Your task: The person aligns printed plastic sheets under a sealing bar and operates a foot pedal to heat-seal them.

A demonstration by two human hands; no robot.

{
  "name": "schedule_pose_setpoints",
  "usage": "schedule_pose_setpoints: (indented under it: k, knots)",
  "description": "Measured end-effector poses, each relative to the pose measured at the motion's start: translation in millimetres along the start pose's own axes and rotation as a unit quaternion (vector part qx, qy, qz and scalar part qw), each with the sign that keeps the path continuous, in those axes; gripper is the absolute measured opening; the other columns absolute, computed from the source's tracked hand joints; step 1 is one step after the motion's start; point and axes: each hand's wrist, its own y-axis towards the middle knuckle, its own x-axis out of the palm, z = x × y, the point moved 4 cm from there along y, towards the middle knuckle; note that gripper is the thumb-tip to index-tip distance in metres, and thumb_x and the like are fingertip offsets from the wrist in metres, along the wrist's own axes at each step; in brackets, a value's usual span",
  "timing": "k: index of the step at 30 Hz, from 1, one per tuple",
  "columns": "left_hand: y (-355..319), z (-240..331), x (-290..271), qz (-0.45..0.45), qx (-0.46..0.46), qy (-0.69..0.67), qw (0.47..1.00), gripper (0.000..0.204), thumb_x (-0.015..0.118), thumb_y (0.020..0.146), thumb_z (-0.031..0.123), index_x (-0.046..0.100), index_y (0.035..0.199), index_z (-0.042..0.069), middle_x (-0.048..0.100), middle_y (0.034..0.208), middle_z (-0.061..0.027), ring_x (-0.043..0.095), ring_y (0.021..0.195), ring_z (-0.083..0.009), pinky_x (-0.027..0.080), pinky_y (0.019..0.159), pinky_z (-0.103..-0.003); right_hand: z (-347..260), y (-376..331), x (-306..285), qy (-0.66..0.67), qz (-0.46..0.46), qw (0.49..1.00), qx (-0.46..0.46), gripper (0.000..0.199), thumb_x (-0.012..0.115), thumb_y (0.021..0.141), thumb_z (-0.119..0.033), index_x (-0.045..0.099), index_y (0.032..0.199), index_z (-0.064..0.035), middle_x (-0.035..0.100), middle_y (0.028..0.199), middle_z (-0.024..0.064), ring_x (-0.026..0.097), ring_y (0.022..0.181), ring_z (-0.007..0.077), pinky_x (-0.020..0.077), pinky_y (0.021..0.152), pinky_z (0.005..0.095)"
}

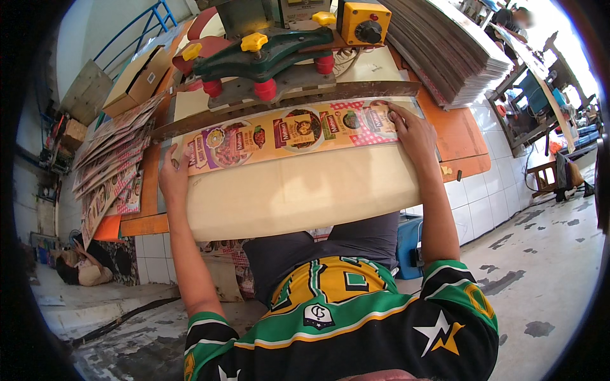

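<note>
A long orange printed sheet point(257, 136) with pictures of food dishes and red-checked patches lies across a wide cream sheet point(298, 190). My left hand point(175, 173) holds the printed sheet at its left end, its fingers bent around the edge. At the other end, my right hand point(414, 133) grips the sheet's far right corner with thumb and fingers. Just beyond the printed sheet runs a rusty metal bar point(286, 105). Behind it stands a dark green press frame point(273, 54) with red feet and yellow star knobs.
A yellow control box point(363, 24) with a black dial stands behind the press. Tall stacked boards point(445, 51) rise at the right, and several printed sheets point(117, 152) pile up at the left beside an open cardboard box point(136, 82). Other people are in the background.
</note>
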Motion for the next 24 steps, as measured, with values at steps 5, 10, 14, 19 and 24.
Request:
schedule_pose_setpoints:
  k: [5, 10, 14, 19, 24]
  knots:
    - [-0.4, 0.6, -0.3, 0.000, -0.010, -0.067, 0.998, 0.048, 0.069, 0.095, 0.040, 0.064, 0.129, 0.007, 0.042, 0.064, -0.0018, 0.044, 0.061, -0.0144, 0.038, 0.059, -0.032, 0.1, -0.6, -1.9, 0.078, 0.002, 0.997, 0.001, 0.031, 0.060, 0.097, -0.039, 0.071, 0.126, -0.0304, 0.071, 0.083, 0.0141, 0.069, 0.080, 0.0310, 0.0503, 0.072, 0.0424]
    - [0.4, -0.1, -0.6, -0.004, -0.006, -0.078, 0.997, 0.047, 0.069, 0.095, 0.038, 0.065, 0.128, 0.006, 0.041, 0.063, -0.0005, 0.042, 0.061, -0.0126, 0.036, 0.058, -0.031, -6.2, -0.2, -12.0, 0.132, -0.021, 0.990, 0.044, 0.031, 0.067, 0.095, -0.033, 0.072, 0.125, -0.0268, 0.062, 0.069, 0.0117, 0.062, 0.067, 0.0260, 0.0467, 0.066, 0.0393]
    - [2.1, -2.4, 1.3, -0.006, -0.001, -0.099, 0.995, 0.047, 0.069, 0.095, 0.038, 0.065, 0.128, 0.006, 0.040, 0.062, 0.0000, 0.042, 0.061, -0.0120, 0.035, 0.057, -0.031, 3.4, 0.8, -5.4, 0.176, -0.013, 0.983, 0.046, 0.031, 0.068, 0.095, -0.033, 0.073, 0.124, -0.0250, 0.056, 0.063, 0.0081, 0.054, 0.060, 0.0208, 0.0423, 0.060, 0.0370]
    - [2.4, -1.6, 0.3, -0.009, 0.004, -0.105, 0.994, 0.046, 0.069, 0.095, 0.037, 0.065, 0.128, 0.005, 0.040, 0.062, 0.0003, 0.041, 0.061, -0.0116, 0.034, 0.057, -0.031, 9.3, 3.1, -0.7, 0.219, -0.008, 0.975, 0.034, 0.032, 0.069, 0.094, -0.027, 0.072, 0.125, -0.0188, 0.048, 0.057, 0.0051, 0.045, 0.054, 0.0132, 0.0365, 0.055, 0.0337]
    - [1.1, 0.8, -1.3, -0.016, -0.014, -0.112, 0.993, 0.046, 0.068, 0.096, 0.036, 0.064, 0.128, 0.002, 0.043, 0.064, 0.0012, 0.043, 0.062, -0.0105, 0.036, 0.059, -0.030, 13.0, 1.1, 4.1, 0.317, -0.004, 0.948, 0.029, 0.035, 0.068, 0.096, -0.022, 0.069, 0.129, -0.0122, 0.050, 0.057, 0.0007, 0.044, 0.055, 0.0087, 0.0335, 0.052, 0.0295]
